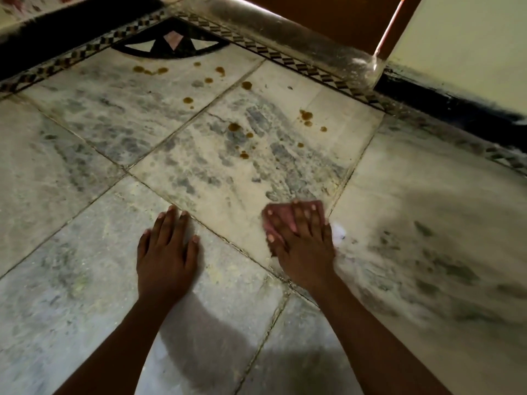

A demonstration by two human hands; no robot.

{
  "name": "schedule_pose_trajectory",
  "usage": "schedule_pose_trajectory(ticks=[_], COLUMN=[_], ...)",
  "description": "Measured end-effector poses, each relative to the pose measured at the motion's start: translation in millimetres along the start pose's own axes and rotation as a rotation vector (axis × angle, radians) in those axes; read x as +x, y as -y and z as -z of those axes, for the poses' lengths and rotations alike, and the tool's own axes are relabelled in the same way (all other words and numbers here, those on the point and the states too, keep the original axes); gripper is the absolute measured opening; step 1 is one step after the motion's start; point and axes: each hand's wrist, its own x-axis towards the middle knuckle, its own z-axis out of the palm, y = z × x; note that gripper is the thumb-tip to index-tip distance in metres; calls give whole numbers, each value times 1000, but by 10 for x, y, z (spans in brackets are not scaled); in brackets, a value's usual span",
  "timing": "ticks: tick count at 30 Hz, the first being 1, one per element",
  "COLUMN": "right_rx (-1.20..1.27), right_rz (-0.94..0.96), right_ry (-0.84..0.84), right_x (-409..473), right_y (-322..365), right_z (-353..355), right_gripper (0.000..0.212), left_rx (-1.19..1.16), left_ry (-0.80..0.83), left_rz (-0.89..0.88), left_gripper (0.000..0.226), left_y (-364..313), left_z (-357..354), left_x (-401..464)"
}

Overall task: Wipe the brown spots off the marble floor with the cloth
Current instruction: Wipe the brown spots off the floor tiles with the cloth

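Several brown spots dot the grey-veined marble floor, scattered from the corner inlay down to the middle tile. My right hand lies flat, fingers spread, on a folded pink cloth pressed to the floor at the near corner of that tile, well short of the nearest spots. A bit of white shows beside the hand's right edge. My left hand rests palm down on the bare tile to the left, fingers apart, holding nothing.
A chequered border strip runs along both walls and meets at a black, white and pink corner inlay. A raised stone threshold and a door frame stand at the back right. A black skirting lines the right wall.
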Motion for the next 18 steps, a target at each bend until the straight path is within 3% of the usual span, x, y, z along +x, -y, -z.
schedule_pose_trajectory(ticks=[2,5,10,16,18], right_rx=[-15,-26,126,46,18], right_rz=[30,-169,-436,-29,-41], right_ry=[-15,78,92,24,43], right_x=[-315,-410,360,316,124], right_y=[-174,-477,-308,-87,-221], right_z=[0,161,263,74,72], right_gripper=[57,64,63,59,62], left_rx=[-1,3,17,82,79], left_ry=[-2,8,76,156,152], left_rz=[-5,-5,-37,-222,-193], left_gripper=[64,66,69,75,79], left_y=[9,5,29,306,335], left_z=[-7,-2,28,196,192], left_x=[-9,-10,59,560,803])
